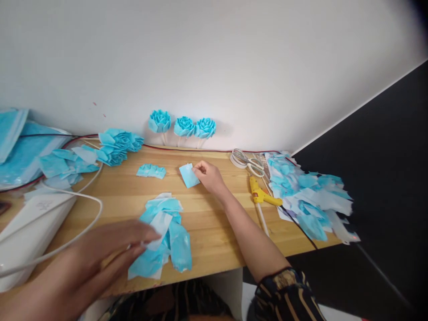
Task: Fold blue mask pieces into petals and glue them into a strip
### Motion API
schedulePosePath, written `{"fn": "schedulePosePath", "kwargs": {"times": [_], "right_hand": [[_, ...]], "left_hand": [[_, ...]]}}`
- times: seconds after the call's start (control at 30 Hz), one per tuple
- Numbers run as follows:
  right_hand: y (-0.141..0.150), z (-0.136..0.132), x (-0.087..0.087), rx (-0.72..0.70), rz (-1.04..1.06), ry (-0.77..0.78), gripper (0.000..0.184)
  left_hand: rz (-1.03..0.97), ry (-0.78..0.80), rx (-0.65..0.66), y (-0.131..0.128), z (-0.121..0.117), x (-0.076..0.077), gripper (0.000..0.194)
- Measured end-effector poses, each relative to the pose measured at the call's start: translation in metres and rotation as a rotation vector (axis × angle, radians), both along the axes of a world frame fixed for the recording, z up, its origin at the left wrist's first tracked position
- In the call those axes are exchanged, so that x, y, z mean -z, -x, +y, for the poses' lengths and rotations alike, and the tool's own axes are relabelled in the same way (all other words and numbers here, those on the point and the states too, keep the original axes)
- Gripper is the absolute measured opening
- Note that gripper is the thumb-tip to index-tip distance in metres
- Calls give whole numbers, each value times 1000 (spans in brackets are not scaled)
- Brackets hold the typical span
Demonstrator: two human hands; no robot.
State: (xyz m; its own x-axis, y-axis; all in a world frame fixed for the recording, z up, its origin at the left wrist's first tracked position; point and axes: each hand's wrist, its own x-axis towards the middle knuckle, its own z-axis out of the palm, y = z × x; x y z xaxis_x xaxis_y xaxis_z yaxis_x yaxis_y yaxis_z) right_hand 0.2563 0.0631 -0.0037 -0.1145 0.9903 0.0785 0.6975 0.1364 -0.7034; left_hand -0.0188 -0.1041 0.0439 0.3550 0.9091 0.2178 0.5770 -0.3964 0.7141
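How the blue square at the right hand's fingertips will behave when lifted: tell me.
The blue square will probably feel very light, since it looks sheet-thin. It may flop or crease easily: the similar-looking blue pieces by the left hand lie rumpled. Rolling seems unlikely, given its flat shape.
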Motion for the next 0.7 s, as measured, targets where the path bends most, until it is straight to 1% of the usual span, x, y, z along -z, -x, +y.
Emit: {"fn": "schedulePosePath", "kwargs": {"times": [0.07,0.13,0.17,0.23,0.3,0.33,0.4,0.47,0.5,0.6,0.7], "right_hand": [[-1,-2,0,8,306,-15,20],[-2,-4,-2,15,576,-22,22],[-2,-5,-3,15,657,-20,23],[-1,-7,-6,6,772,-18,27],[-1,-9,-9,-12,851,-13,32],[0,-10,-10,-21,875,-13,34],[2,-12,-11,-39,895,-12,35],[4,-13,-10,-61,895,-4,36],[5,-14,-9,-72,886,1,36],[6,-16,-8,-87,849,9,34],[4,-17,-8,-116,817,-10,36]], "left_hand": [[-20,63,51,-22,37,-9,26],[-38,81,59,-42,74,-12,32],[-32,103,66,-50,90,-10,33],[-57,165,31,-60,116,-3,34],[-162,273,-12,-64,134,4,36],[-249,333,-19,-65,140,6,40],[-406,477,37,-69,147,9,46],[-498,584,83,-73,149,12,44],[-516,616,82,-75,150,13,41],[-533,629,7,-78,151,21,32],[-486,572,-38,-75,152,28,30]]}}
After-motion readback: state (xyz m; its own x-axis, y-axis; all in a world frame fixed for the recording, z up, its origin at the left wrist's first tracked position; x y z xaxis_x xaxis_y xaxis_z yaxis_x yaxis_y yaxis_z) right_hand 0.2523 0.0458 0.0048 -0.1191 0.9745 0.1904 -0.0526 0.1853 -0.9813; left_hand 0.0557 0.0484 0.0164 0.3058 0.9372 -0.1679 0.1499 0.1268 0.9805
